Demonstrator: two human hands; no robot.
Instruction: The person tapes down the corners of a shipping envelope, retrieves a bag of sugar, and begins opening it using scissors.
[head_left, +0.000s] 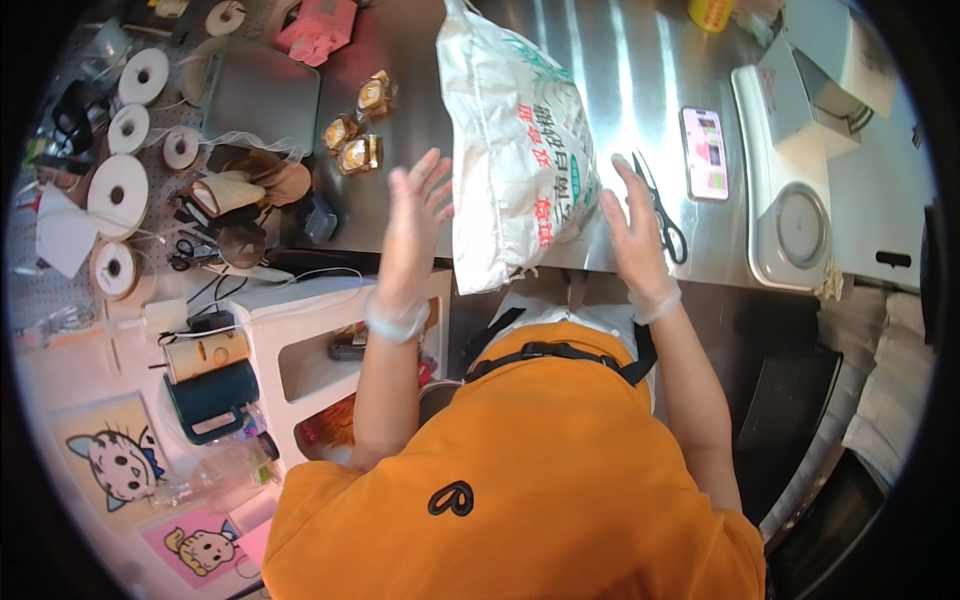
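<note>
A white woven plastic sack (499, 157), bulging and printed with red, black and green writing, stands on the metal table at its near edge. My left hand (412, 217) is raised just left of the sack, fingers apart and nothing in it. On the other side, my right hand (634, 232) is held up with fingers spread, likewise holding nothing. I cannot tell whether either hand touches the sack. A translucent band circles each wrist. Black-handled scissors (670, 229) lie close by my right hand, which partly covers them.
The stainless steel table (405, 45) bears wrapped round pastries (358, 154), a pink package (319, 30) and a phone (705, 154). At right stand a white appliance (757, 172) and an open box (814, 97). White spools (118, 196) hang at left above a white shelf unit (259, 330).
</note>
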